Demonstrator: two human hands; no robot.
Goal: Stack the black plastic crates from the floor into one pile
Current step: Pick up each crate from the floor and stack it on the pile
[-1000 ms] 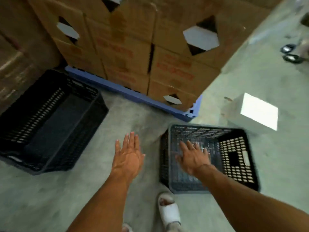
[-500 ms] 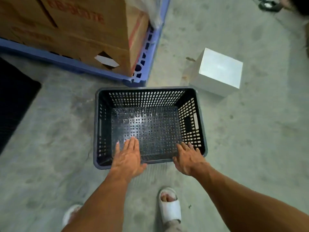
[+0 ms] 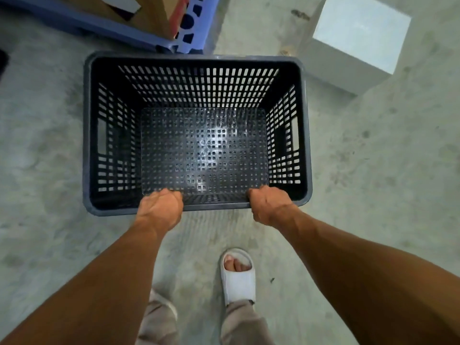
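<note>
Between the left hand [image 3: 159, 210] and right hand [image 3: 270, 205], both curled tight over its near rim, the black crate [image 3: 196, 135] sits on the floor and could tip forward if lifted by that edge alone.

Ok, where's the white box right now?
In the head view, the white box sits on the floor at upper right, just beyond the black crate's far right corner.

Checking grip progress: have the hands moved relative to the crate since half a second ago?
Yes. Both the left hand and right hand have closed from flat and open onto the black crate near rim.
</note>
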